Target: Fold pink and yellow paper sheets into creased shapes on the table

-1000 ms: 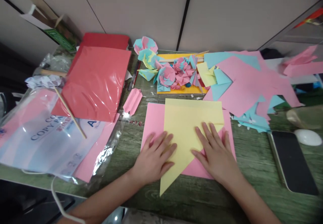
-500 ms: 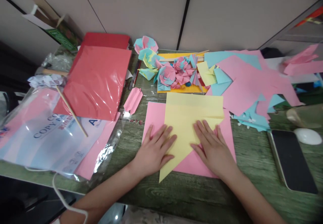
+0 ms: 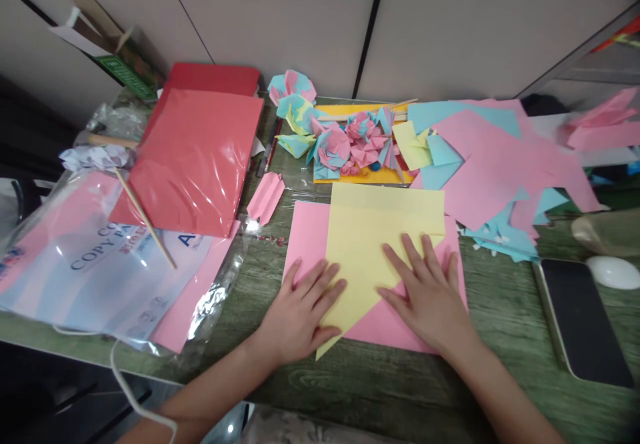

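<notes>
A yellow sheet of paper (image 3: 375,231), folded along a diagonal edge, lies over a pink sheet of paper (image 3: 306,227) on the table in front of me. My left hand (image 3: 305,307) rests with spread fingers on the left edge of the yellow sheet and on the pink one. Lying across the slanted fold, my right hand (image 3: 427,291) presses down with its fingers apart. Neither hand grips anything. The lower point of the yellow sheet reaches past the pink sheet's near edge, close to my left thumb.
At the left, red sheets (image 3: 190,157) and a wooden stick (image 3: 145,217) lie on a plastic copy paper pack (image 3: 125,271). Folded paper flowers (image 3: 350,141) stand behind. Right are loose pink sheets (image 3: 480,164), a phone (image 3: 583,321) and a white mouse (image 3: 614,273).
My left hand has slid slightly down along the yellow sheet's edge. My right fingers have spread wider and shifted a little right. The paper has stayed in place.
</notes>
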`<state>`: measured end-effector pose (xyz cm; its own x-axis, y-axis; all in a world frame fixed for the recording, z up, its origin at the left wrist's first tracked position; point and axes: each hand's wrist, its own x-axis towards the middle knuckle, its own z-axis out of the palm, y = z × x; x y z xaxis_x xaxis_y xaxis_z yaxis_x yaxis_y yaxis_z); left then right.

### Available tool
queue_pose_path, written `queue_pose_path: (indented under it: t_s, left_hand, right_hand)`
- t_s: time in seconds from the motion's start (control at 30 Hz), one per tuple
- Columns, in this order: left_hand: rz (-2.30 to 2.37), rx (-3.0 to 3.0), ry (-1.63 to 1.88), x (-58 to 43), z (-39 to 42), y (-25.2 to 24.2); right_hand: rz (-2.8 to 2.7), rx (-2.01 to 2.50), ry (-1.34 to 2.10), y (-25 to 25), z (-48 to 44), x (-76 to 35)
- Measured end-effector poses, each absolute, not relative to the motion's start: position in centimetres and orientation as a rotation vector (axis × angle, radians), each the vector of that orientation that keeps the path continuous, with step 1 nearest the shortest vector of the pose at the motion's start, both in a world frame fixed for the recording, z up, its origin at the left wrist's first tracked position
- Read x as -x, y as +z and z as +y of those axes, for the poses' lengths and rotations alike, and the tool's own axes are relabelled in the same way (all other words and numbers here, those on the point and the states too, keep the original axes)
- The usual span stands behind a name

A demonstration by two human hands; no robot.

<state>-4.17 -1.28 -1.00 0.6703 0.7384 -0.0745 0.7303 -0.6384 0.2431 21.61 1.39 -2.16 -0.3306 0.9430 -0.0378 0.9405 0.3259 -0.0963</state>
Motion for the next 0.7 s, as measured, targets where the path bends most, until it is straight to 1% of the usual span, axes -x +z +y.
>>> queue_pose_path:
  t_s: [0.17,0.4,0.7]
  left_hand:
    - [1.254,-2.597,0.097,3.2,-0.7,-0.5]
    - [1.461,-2.597,0.189,1.9,0.9,-1.7]
    - [1.480,-2.502,0.232,2.1,1.4,-1.6]
  right_hand:
    - [-2.537,1.797,0.150,-2.2,1.4,-21.7]
    - [-2.536,1.805,0.159,-2.4,1.3,-21.7]
    - [-2.494,1.835,0.180,-2.3,1.4,-21.9]
